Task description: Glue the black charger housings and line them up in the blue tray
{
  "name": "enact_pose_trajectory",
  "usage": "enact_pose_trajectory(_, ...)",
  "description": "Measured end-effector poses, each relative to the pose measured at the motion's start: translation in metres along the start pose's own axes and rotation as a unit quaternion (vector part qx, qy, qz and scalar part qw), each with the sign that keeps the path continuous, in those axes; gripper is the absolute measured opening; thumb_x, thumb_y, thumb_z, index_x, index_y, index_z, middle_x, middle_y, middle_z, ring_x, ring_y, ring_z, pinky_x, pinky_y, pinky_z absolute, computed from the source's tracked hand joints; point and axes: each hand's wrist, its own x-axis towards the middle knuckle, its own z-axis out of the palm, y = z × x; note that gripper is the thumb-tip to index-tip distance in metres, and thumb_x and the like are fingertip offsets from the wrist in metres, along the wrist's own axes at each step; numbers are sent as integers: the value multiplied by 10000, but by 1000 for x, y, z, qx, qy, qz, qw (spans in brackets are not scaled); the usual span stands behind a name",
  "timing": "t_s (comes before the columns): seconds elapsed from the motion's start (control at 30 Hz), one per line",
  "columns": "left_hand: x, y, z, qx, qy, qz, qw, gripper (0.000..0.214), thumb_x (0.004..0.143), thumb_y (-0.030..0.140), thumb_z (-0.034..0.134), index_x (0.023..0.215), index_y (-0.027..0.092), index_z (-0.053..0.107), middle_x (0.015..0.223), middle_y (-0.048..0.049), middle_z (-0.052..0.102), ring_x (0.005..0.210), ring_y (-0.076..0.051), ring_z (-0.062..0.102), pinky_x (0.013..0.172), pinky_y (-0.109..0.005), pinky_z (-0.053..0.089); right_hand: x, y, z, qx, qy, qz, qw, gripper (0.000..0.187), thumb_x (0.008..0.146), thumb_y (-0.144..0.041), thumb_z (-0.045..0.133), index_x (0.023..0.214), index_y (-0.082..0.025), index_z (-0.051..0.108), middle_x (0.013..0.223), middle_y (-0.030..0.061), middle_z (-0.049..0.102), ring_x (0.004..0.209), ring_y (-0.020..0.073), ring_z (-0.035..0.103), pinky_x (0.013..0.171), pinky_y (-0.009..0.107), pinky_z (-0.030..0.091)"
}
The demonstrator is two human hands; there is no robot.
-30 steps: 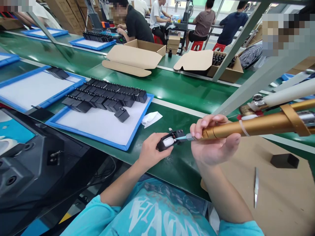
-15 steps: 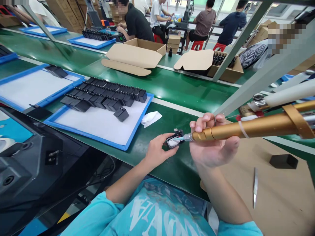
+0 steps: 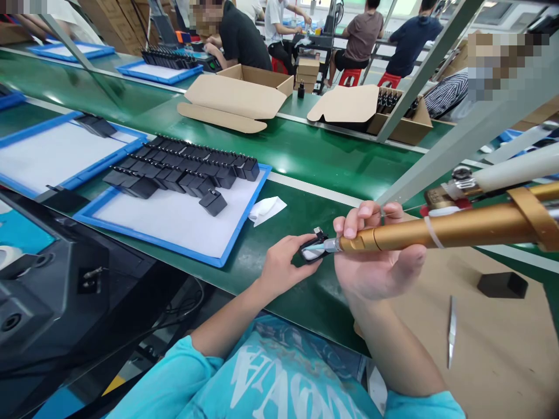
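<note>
Between the thumb and fingers of my left hand (image 3: 286, 262) is a black power adapter housing (image 3: 315, 244), its pale inside facing up and its metal prongs at the top. My right hand (image 3: 375, 273) is closed around a gold-coloured cylindrical tool (image 3: 406, 234), with the fingertips showing above it and the thumb below. A silver collar and a slim pale-blue tip (image 3: 318, 247) form the tool's front end. That tip reaches into the housing; whether it touches anything inside I cannot tell.
Rows of black adapters (image 3: 183, 166) fill a blue-rimmed tray (image 3: 222, 256). Beside it lies a white tissue (image 3: 267, 210). On the cardboard sheet (image 3: 406, 337) at right are tweezers (image 3: 452, 331) and a black block (image 3: 502, 285). A metal post (image 3: 432, 151) slants across; co-workers sit beyond.
My left hand and the housing have shifted slightly right, nearer the tool's collar, so the tip sits deeper over the housing. My right hand keeps its hold. The whole view has moved a little.
</note>
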Motion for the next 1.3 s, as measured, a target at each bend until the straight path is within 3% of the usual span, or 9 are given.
enact_pose_trajectory(0.23,-1,-3,-12,-8,-42,-135,990,422,770,317,713,1168,219,615,937,0,745,690,-141,681,688,-253,567,3,1,0,-30,13,-3,999,399,703,-577,636,980,-294,585,845,-29,531,543,89,469,560,302,463)
enact_pose_trajectory(0.5,-15,-36,-33,30,-164,-164,972,376,787,268,700,1157,237,639,1009,-40,690,855,-191,653,752,-312,544,3,1,-2,-36,29,-5,999,391,707,-573,617,995,-318,546,888,-25,535,552,93,470,563,308,457)
enact_pose_trajectory(0.63,-14,-49,-44,-24,-215,-180,960,439,821,346,691,1239,248,599,1270,-69,641,1105,-234,630,904,-358,536,5,2,-2,-38,32,-2,999,380,713,-565,610,991,-315,541,887,-24,537,549,95,471,544,302,440)
enact_pose_trajectory(0.7,-8,-50,-44,-63,-223,-186,955,458,885,421,616,1308,253,561,1349,-70,605,1218,-236,584,996,-370,494,6,2,-2,-34,34,0,999,382,709,-560,615,991,-311,545,878,-26,537,543,94,472,526,295,427)
enact_pose_trajectory(0.8,4,-48,-38,-91,-234,-198,948,389,995,429,413,1310,271,578,1233,-27,689,1158,-189,632,998,-328,486,7,2,-3,-28,32,-3,999,392,697,-548,629,992,-302,550,857,-29,538,528,90,472,509,287,416)
enact_pose_trajectory(0.87,8,-46,-34,-71,-236,-181,952,363,1004,414,400,1250,275,628,1131,-4,733,1044,-171,682,919,-292,518,8,2,-3,-32,29,-5,999,393,699,-545,626,998,-302,548,848,-31,535,520,88,471,505,285,416)
enact_pose_trajectory(0.97,6,-44,-33,-3,-219,-105,970,303,943,406,544,1177,261,671,1060,-11,749,918,-170,706,812,-269,543,8,2,-5,-46,26,-3,999,394,707,-555,611,1007,-309,541,837,-35,531,511,85,470,499,284,417)
enact_pose_trajectory(1.1,-2,-44,-32,54,-199,-5,978,248,911,380,614,1104,240,685,1059,-32,739,923,-166,689,831,-278,531,9,3,-7,-43,17,-6,999,402,715,-556,609,1024,-307,543,825,-40,542,497,82,476,489,283,420)
enact_pose_trajectory(1.3,-12,-40,-15,128,-165,-8,978,237,956,394,534,1039,221,673,957,-39,727,850,-166,661,761,-283,522,9,3,-7,-40,11,-7,999,386,729,-547,616,1019,-301,551,801,-46,555,482,79,485,474,276,421)
